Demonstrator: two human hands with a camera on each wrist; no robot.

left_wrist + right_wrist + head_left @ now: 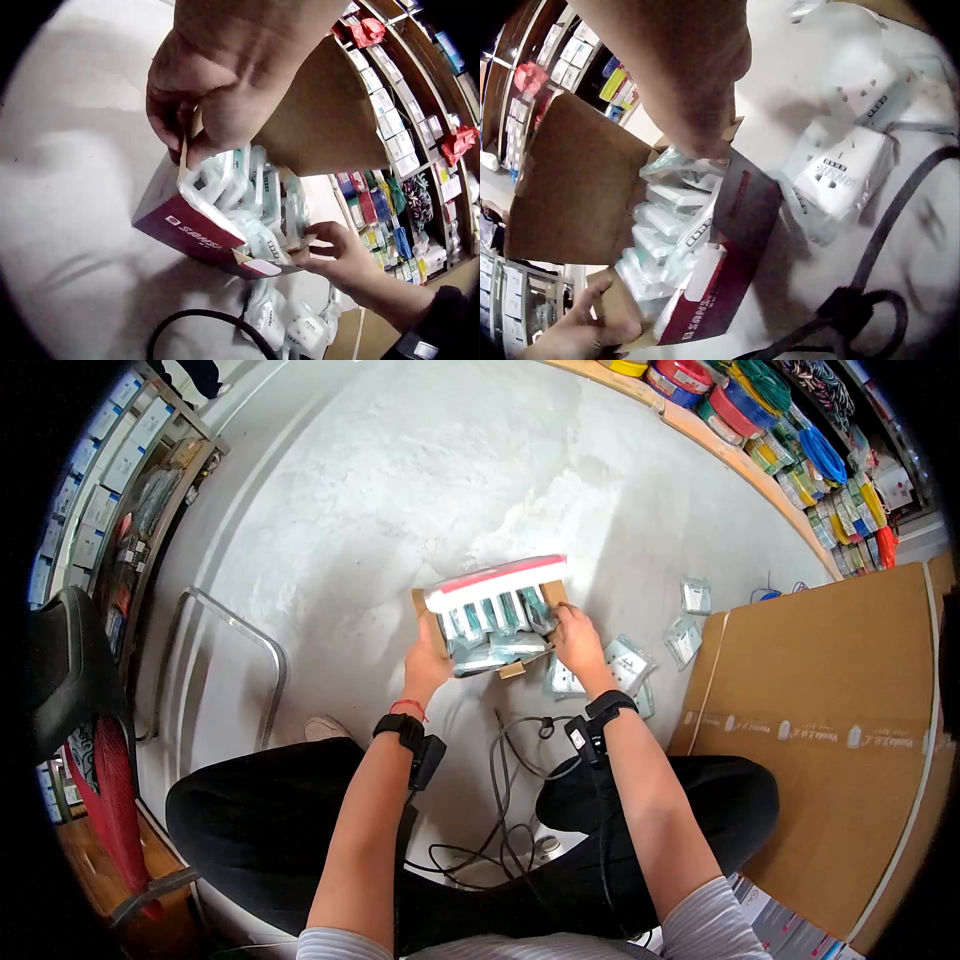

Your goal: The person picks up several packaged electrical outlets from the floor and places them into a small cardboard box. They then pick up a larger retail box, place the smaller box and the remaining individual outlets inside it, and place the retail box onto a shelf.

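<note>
I see the left hand (428, 662) pinching the left end of the box (169, 222), the right hand (580, 644) gripping its right; the long axis spans them. Loose packets (629, 663) lie beside the right, nearer hand.

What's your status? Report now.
Left hand, right hand gripping opposite sides of red-white cardboard box. Box open, holding plastic-wrapped white packets. Black cable on floor nearby, apparently not blocking.
</note>
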